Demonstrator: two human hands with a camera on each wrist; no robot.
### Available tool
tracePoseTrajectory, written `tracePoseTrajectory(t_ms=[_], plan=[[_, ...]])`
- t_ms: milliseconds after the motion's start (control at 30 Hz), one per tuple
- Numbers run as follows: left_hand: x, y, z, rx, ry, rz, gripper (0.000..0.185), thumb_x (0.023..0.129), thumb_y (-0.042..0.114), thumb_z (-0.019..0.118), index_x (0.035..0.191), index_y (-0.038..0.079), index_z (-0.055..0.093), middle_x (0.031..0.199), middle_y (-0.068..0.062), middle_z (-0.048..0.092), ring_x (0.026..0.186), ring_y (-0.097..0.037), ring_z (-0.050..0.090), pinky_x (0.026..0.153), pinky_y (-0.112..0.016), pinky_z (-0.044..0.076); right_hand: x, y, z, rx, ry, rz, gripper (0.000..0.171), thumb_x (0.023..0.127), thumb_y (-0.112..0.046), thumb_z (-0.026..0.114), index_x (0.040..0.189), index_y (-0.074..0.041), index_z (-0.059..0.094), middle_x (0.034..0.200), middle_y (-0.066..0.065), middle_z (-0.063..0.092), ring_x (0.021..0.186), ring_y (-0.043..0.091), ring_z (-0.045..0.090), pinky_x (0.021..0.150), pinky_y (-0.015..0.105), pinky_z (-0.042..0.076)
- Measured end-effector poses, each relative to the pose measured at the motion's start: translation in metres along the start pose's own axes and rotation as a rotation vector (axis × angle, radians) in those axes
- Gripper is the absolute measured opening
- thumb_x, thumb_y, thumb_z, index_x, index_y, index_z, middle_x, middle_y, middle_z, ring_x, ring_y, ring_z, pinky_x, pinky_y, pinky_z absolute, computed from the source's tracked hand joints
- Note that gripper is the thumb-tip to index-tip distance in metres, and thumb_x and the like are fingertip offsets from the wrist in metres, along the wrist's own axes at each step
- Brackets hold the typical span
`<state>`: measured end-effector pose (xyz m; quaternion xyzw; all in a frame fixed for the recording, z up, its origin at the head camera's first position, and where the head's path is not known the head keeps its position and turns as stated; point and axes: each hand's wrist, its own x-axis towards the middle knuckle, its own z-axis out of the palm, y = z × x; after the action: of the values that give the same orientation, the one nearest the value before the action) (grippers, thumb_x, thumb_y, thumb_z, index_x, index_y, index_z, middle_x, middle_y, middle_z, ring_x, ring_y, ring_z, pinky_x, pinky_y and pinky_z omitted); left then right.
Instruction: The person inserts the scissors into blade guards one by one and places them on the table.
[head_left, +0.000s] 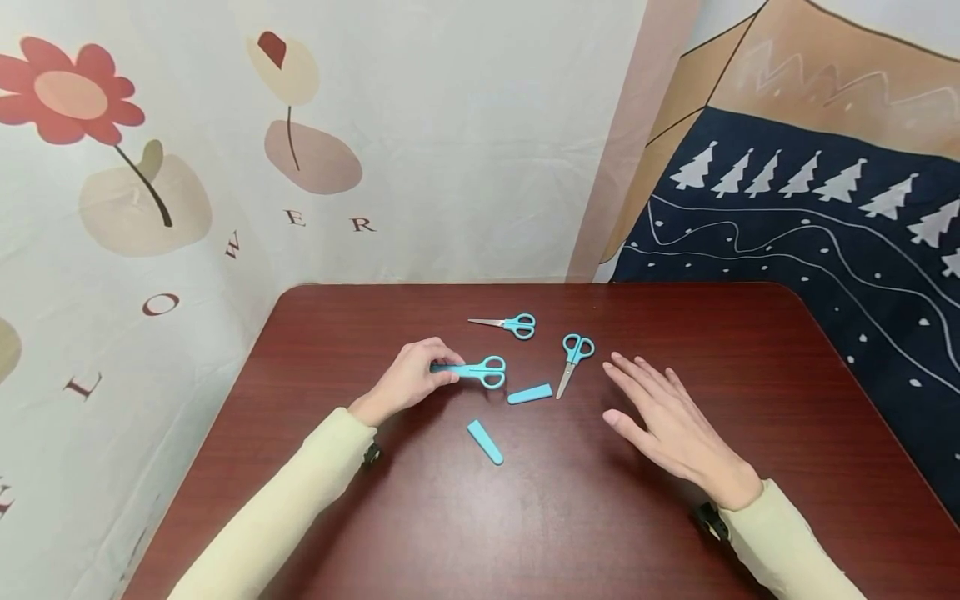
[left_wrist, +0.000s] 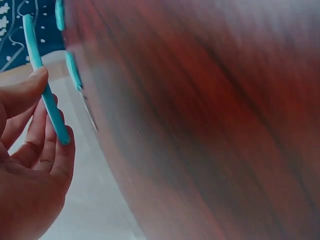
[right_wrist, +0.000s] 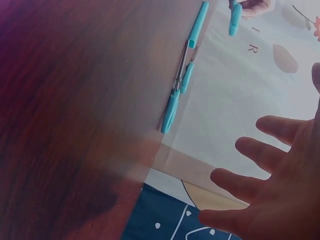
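Three pairs of scissors and two blade covers lie on a worktop. The capped scissors sit left of centre, held at the cover end by the left hand; a second pair lies behind them, and a third pair to their right. One cover rests between the capped scissors and the third pair, the other cover nearer the person. The right hand hovers right of the third pair.

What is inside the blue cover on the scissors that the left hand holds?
The left hand pinches the covered scissors. Only the blue handles stick out of the cover; the blades are hidden inside it, so they cannot be seen.
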<state>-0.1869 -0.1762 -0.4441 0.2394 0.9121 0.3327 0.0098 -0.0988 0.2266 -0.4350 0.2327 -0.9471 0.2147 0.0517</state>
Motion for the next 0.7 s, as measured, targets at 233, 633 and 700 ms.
tracePoseTrajectory(t_ms=[233, 633, 700], plan=[[0.010, -0.012, -0.003, 0.019, -0.031, -0.031, 0.013, 0.088, 0.009, 0.083, 0.100, 0.012, 0.081, 0.091, 0.004, 0.066, 0.083, -0.014, 0.060, 0.077, -0.032, 0.049, -0.001, -0.001, 0.001, -0.003, -0.018, 0.008, 0.068, 0.103, -0.051, 0.058, 0.159, -0.017, 0.042, 0.166, 0.006, 0.035, 0.150, 0.041, 0.033, 0.114, 0.072, 0.022], [0.023, -0.022, -0.003, 0.067, -0.068, -0.046, 0.010, 0.088, 0.007, 0.083, 0.097, 0.010, 0.080, 0.089, 0.001, 0.068, 0.085, -0.018, 0.063, 0.078, -0.034, 0.050, -0.002, -0.001, 0.004, -0.007, -0.012, -0.001, 0.067, 0.102, -0.052, 0.059, 0.159, -0.018, 0.043, 0.166, 0.005, 0.035, 0.149, 0.041, 0.034, 0.114, 0.072, 0.023], [0.025, -0.024, -0.003, 0.073, -0.081, -0.060, 0.010, 0.088, 0.007, 0.082, 0.097, 0.009, 0.080, 0.089, 0.001, 0.068, 0.085, -0.018, 0.063, 0.078, -0.034, 0.050, -0.002, -0.001, 0.004, -0.009, -0.014, -0.005, 0.067, 0.103, -0.052, 0.059, 0.159, -0.018, 0.043, 0.166, 0.005, 0.035, 0.149, 0.042, 0.035, 0.113, 0.072, 0.023]])
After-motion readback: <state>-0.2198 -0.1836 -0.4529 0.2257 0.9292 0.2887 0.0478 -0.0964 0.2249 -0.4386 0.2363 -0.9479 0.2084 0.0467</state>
